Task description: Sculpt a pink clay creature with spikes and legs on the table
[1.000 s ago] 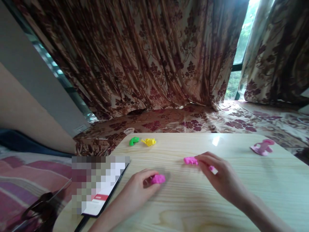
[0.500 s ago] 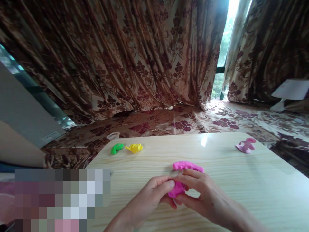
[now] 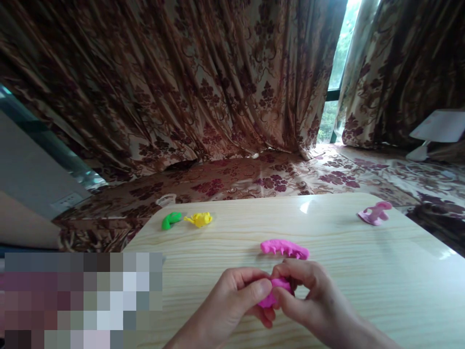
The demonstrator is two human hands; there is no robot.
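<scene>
Head camera view: a bright pink, irregular lump of soft, clay-like material [image 3: 268, 300] is pinched between both hands, in front of the middle of the far edge of a pale wood-grain tabletop [image 3: 348, 271]. The left hand [image 3: 236, 298] grips its left side, with the thumb laid over the top and other fingers curled beneath. The right hand [image 3: 310, 295] grips the right side with bent fingers and thumb, its fingertips close against those of the left. The fingers cover much of the lump, and whether it touches the tabletop cannot be told.

Just beyond the fingers, a bright pink, slightly curved strip with a row of small pointed projections [image 3: 285, 248] lies crosswise on the tabletop, its points facing the hands. Farther off, near the far left corner, sit a bent, smooth green piece [image 3: 171, 220] and, just right of it, a lumpy yellow piece with a thin end pointing left [image 3: 200, 219]. Near the far right corner stands a dusty-pink curved figure on a flat base [image 3: 377, 213].

A clear, rounded container [image 3: 166, 199] shows partly behind the far left corner. Beyond the far edge spreads a floral-patterned cloth [image 3: 269, 179], with brown floral curtains [image 3: 225, 82] behind it and a white-shaded lamp [image 3: 438, 127] at right. Pixelation hides the lower left.
</scene>
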